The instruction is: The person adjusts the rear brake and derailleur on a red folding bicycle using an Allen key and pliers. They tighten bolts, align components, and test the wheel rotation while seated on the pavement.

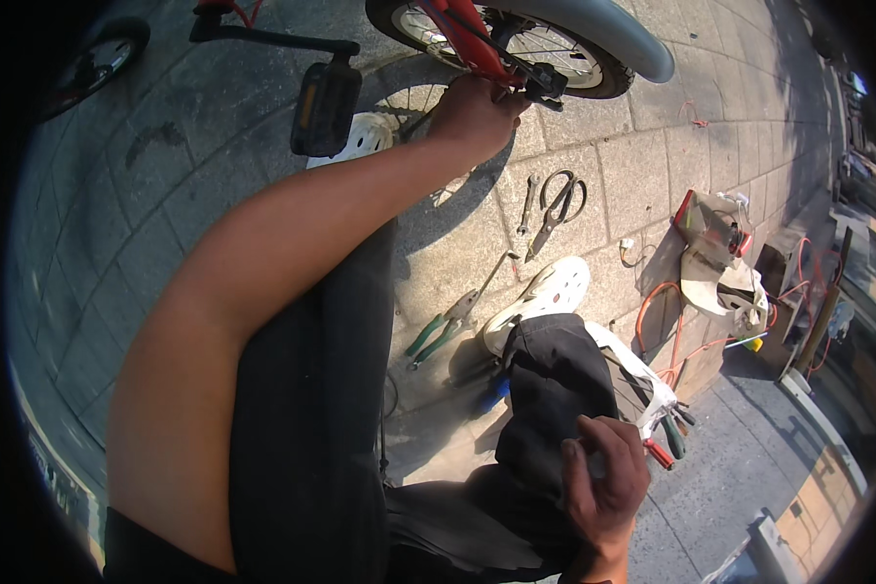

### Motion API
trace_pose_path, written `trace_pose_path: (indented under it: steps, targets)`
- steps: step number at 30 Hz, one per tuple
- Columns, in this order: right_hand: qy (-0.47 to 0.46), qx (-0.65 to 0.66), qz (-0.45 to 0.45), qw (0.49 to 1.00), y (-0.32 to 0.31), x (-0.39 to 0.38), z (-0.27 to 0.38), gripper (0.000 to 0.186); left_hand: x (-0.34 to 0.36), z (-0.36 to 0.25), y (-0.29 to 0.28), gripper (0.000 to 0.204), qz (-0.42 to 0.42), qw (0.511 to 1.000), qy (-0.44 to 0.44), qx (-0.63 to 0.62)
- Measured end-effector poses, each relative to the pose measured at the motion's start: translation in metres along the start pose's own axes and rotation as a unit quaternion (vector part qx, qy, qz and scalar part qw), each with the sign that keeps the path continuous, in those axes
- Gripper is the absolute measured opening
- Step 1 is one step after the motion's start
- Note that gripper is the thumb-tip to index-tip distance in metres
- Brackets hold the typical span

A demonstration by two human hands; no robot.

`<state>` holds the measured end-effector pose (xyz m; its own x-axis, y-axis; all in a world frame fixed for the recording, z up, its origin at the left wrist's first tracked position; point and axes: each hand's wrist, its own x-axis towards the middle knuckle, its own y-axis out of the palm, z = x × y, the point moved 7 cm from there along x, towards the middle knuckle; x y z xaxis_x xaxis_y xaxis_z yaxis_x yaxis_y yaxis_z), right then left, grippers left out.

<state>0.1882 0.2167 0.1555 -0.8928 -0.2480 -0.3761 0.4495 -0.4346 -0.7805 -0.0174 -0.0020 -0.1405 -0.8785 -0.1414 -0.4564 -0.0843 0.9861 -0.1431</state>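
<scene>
A red bicycle frame tube (469,39) comes down at the top of the view beside a spoked wheel (564,60) under a grey mudguard (633,31). My left hand (475,115) is closed round the lower end of this tube, close to a black brake part (548,82); its fingertips are partly hidden. Left of it hang a black crank (272,41) and pedal (326,109). My right hand (608,472) rests by my right knee, fingers loosely curled, thumb apart, with nothing visible in it.
On the paving lie black-handled scissors (558,209), a spanner (527,202) and green-handled pliers (445,326). Beside my white shoe (545,297), a white bag (642,375) holds several tools. Farther right are an orange cord (660,302) and a cream-coloured container (715,292). Another wheel (102,63) stands far left.
</scene>
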Motion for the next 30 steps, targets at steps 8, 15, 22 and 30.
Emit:
trace_pose_path:
  steps: [8,15,22,30]
  targets:
    - [0.007,0.031,0.085,0.996,0.036,0.06,-0.038,0.043,-0.006,-0.005,-0.001,0.026,0.051,0.989,-0.017,-0.139]
    - [-0.14,-0.065,-0.074,0.985,0.068,0.248,-0.015,0.064,-0.009,-0.004,0.0,0.023,0.046,0.977,-0.065,-0.199]
    - [-0.123,-0.153,-0.038,0.98,0.083,0.321,-0.006,0.059,-0.005,0.004,0.0,0.026,0.044,0.981,-0.076,-0.172]
    - [-0.254,-0.23,-0.036,0.939,0.077,0.338,-0.008,0.032,-0.004,0.008,0.001,0.024,0.039,0.975,-0.086,-0.201]
